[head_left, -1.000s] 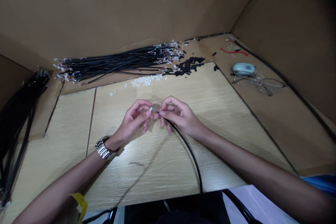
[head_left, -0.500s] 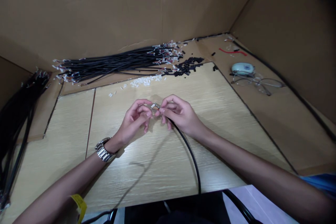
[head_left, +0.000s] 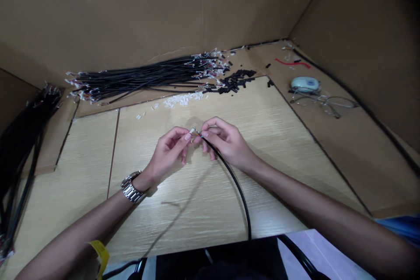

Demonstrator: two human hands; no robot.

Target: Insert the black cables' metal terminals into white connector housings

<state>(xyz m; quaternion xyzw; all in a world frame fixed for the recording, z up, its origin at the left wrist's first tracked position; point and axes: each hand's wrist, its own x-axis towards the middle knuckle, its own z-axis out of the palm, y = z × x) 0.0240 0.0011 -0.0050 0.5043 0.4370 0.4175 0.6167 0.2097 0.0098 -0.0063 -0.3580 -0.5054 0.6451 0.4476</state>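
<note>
Evidently mid-assembly, the right hand (head_left: 226,144) pinches the thin black cable (head_left: 241,201) while the left hand (head_left: 170,151) fingers close on its small white connector (head_left: 193,131); seating it calls for fine alignment.

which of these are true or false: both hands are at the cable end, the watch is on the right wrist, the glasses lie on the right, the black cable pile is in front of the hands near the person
1. Both hands meet at the end of one black cable: true; the left hand and right hand pinch its tip.
2. The wristwatch is on the right wrist: false; it is on the left wrist.
3. The eyeglasses lie on the right, on the cardboard: true.
4. The bundle of black cables lies near the person: false; it lies beyond the hands, by the cardboard wall.
</note>
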